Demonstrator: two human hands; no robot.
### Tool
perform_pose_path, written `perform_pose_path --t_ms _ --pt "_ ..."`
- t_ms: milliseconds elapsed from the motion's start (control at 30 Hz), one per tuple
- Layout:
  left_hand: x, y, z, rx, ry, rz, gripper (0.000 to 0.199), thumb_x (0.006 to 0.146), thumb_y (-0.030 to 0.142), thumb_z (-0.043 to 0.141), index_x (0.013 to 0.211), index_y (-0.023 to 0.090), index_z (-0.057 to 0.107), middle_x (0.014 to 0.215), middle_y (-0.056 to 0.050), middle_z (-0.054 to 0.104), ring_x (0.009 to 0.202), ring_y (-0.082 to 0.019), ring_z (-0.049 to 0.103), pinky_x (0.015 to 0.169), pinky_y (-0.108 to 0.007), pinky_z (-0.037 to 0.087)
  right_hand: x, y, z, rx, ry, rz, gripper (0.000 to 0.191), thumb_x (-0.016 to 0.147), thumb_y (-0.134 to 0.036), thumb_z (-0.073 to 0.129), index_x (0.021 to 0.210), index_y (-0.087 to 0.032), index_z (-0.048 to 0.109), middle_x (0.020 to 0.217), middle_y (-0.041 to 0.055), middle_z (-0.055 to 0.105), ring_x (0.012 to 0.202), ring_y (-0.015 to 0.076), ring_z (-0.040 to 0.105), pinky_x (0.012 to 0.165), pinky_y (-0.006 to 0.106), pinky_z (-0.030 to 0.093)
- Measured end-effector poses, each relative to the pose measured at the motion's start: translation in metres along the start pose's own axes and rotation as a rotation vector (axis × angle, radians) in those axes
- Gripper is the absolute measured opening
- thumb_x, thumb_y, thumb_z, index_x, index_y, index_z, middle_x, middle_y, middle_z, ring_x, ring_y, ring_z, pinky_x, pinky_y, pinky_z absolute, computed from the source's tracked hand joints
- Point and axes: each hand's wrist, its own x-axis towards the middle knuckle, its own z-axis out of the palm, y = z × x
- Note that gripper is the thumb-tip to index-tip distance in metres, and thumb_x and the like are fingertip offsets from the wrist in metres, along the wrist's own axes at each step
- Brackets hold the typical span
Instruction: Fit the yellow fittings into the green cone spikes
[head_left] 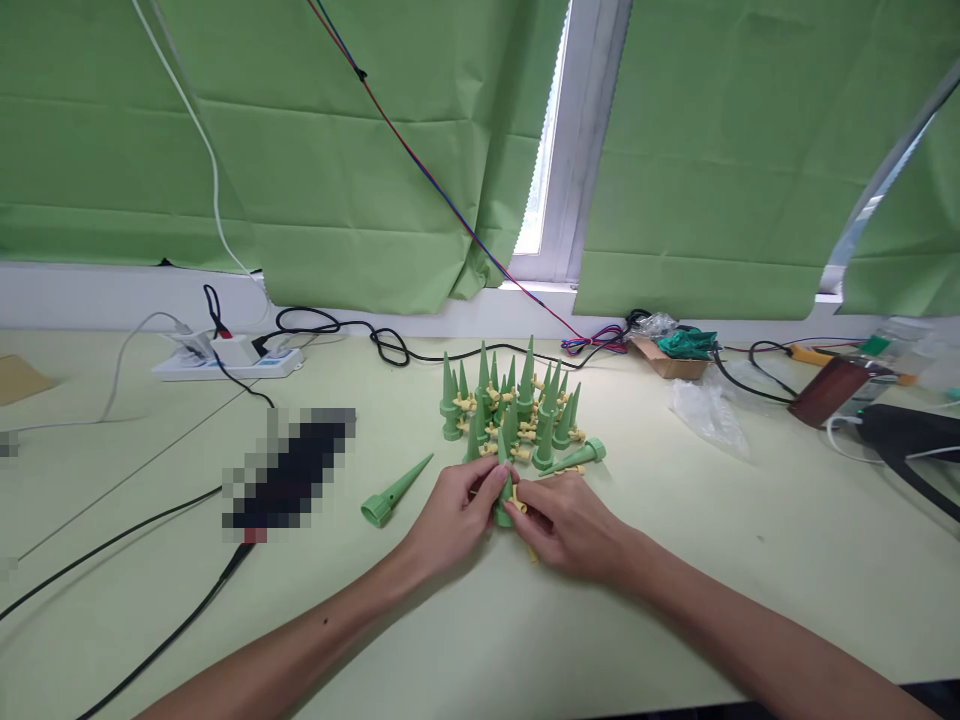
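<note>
My left hand [457, 510] grips a green plastic watering spike [503, 515], held upright with its tip pointing away from the table. My right hand [574, 522] pinches a small yellow valve [517, 498] against the spike's side. Just beyond my hands stands a cluster of upright green spikes [529, 385] with yellow valves on them. One loose spike [394, 492] lies on the table left of my left hand. Another spike [585, 455] lies on its side behind my right hand, beside a yellow piece. Part of a further yellow piece [532, 554] shows below my fingers.
A blurred-out dark object [292, 480] with a cable lies at the left. Behind it is a white power strip [225, 365]. At the right are a small cardboard box [670, 358], a clear plastic bag [709, 415] and a dark reddish bottle [836, 388]. Black cable runs along the wall.
</note>
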Motion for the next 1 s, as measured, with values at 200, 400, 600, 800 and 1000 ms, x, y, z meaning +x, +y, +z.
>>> perform_pose_path --t_ms 200,400,600,800,1000 --pt "0.0007 0.0001 0.0002 0.057 0.004 -0.001 0.044 0.095 0.050 0.042 0.076 0.015 0.060 0.056 0.004 0.044 0.052 -0.012 0.041 0.048 -0.024 0.031 -0.0002 0.0004 0.0008 -0.097 -0.049 -0.014 0.026 0.096 -0.022 0.042 0.070 -0.020 0.039 0.057 -0.0036 0.039 0.049 0.0110 0.025 0.053 0.028 0.018" --pt "0.0017 0.0012 0.0003 0.083 0.015 0.007 0.043 0.095 0.048 0.043 0.073 0.015 0.060 0.055 0.004 0.041 0.051 -0.012 0.037 0.048 -0.024 0.029 -0.0006 -0.0011 0.0015 -0.156 -0.057 -0.022 0.025 0.096 -0.023 0.042 0.071 -0.019 0.042 0.056 -0.0035 0.040 0.048 0.0109 0.025 0.053 0.028 0.017" --pt "0.0024 -0.0012 -0.0006 0.084 0.011 -0.002 0.043 0.096 0.048 0.042 0.075 0.015 0.058 0.056 0.004 0.043 0.052 -0.011 0.038 0.050 -0.023 0.030 -0.0001 -0.0008 0.0037 -0.179 0.010 -0.045 0.026 0.095 -0.022 0.044 0.070 -0.019 0.045 0.054 -0.0040 0.042 0.046 0.0106 0.027 0.051 0.028 0.016" --pt "0.0012 -0.0019 0.0005 -0.073 -0.035 -0.043 0.043 0.096 0.053 0.041 0.089 0.015 0.061 0.054 0.006 0.038 0.049 -0.009 0.036 0.046 -0.021 0.029 0.0017 0.0018 0.0047 -0.158 0.113 -0.117 0.031 0.097 -0.025 0.046 0.067 -0.018 0.046 0.054 -0.0016 0.051 0.047 0.0108 0.039 0.049 0.027 0.018" --pt "0.0017 0.0012 0.0018 -0.151 -0.059 -0.079 0.044 0.094 0.057 0.043 0.094 0.016 0.057 0.053 0.007 0.038 0.045 -0.009 0.037 0.043 -0.021 0.029 0.0026 0.0037 0.0045 -0.148 0.157 -0.169 0.032 0.098 -0.025 0.048 0.067 -0.018 0.047 0.055 -0.0008 0.055 0.047 0.0106 0.042 0.050 0.027 0.019"
